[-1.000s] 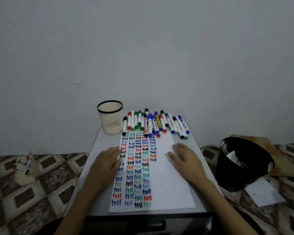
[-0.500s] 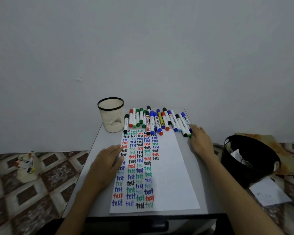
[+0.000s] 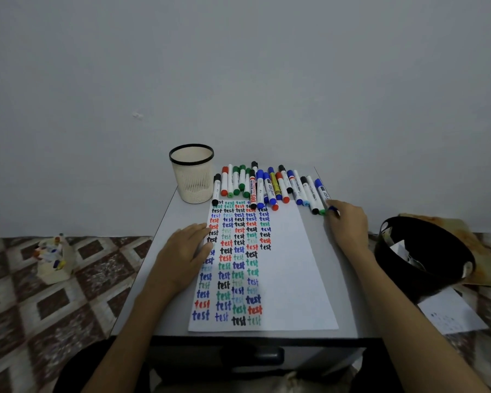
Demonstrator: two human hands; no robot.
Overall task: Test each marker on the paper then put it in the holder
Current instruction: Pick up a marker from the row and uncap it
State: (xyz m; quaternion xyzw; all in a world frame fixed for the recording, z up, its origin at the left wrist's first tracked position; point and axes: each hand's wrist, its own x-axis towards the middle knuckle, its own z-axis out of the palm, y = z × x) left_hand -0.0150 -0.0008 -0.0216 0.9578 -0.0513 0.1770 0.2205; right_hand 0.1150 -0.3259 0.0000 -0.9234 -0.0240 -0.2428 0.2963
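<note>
The right hand (image 3: pixel 347 222) has left the paper (image 3: pixel 289 265) for the row's right end, pinching the blue-capped marker (image 3: pixel 322 191) at its near tip. The left hand (image 3: pixel 186 251) lies flat, steadying the sheet. Lift straight up, sparing its neighbours; the holder (image 3: pixel 192 177) stands far left.

**Worktop Layout**

The paper (image 3: pixel 284 279) lay at the centre of the worktop (image 3: pixel 323 245). The holder (image 3: pixel 192 177) stood beyond its far-left corner. Right of the holder, a row of markers (image 3: pixel 267 185) ran along the far edge, overlapping the paper's far end. The left hand (image 3: pixel 182 256) rested across the paper's left edge. The right hand (image 3: pixel 347 222) pinched the outermost marker (image 3: pixel 322 191) at the row's right end. A bin (image 3: pixel 423 256) sat on the floor (image 3: pixel 26 307), right of the worktop.
</note>
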